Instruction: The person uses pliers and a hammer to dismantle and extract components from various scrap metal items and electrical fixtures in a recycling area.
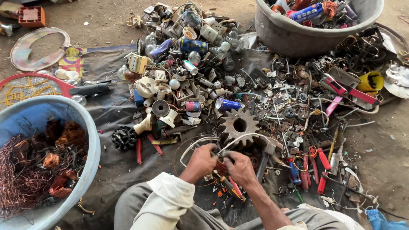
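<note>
Both my hands meet low in the middle, over a dark cloth point(115, 166) spread on the ground. My left hand point(203, 161) is closed on a small scrap part with thin wires coming off it. Pressed against the same part, my right hand point(239, 168) grips a pair of pliers point(232, 187) with red and orange handles that stick out below it. A bent grey cable point(221, 145) loops up from between the hands. A rusty gear wheel point(238, 125) lies just beyond my fingers.
A blue tub point(91, 145) with copper wire stands at the left. A grey tub point(289, 34) of scrap stands at the top right. Bulbs, cans and plastic parts are heaped ahead. Red-handled pliers point(324, 168) and a screwdriver point(294, 170) lie at the right.
</note>
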